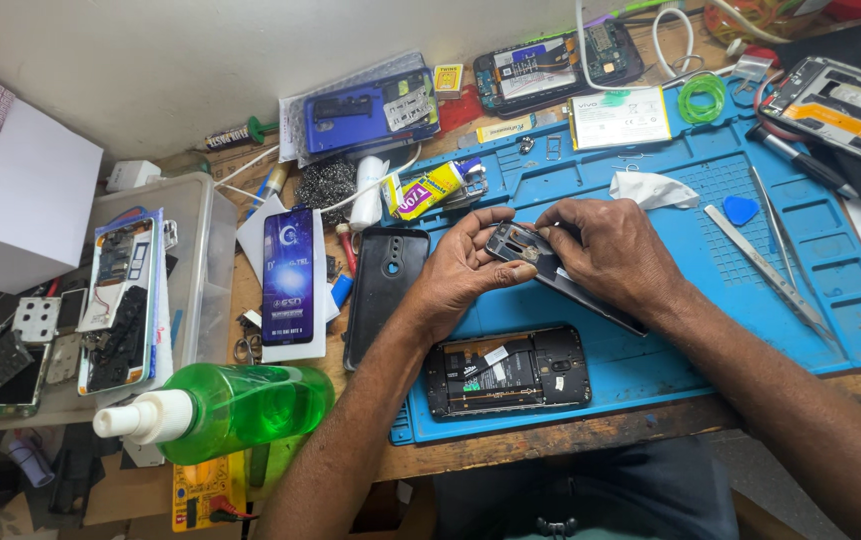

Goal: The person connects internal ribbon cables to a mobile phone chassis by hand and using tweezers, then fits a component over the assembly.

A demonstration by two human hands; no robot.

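Above the blue rubber mat [650, 350], your left hand [460, 265] and right hand [615, 250] curl inward, each grip pinching the dark flat phone frame [540, 262].

The bench is brightly and evenly lit, seemingly from overhead and slightly toward twelve o'clock; shadows are soft and short, the darkest falling under the hands at the centre and below the bench edge at six o'clock. The pale wall [180, 60] at eleven o'clock is nearly washed out; mild glare sits on the green bottle [240, 405] at seven o'clock and the clear plastic tub [195, 250] at nine o'clock. Focus holds across the centre; straight edges bow toward the corners from wide-angle distortion; the blue mat [830, 250] at three o'clock curves visibly.
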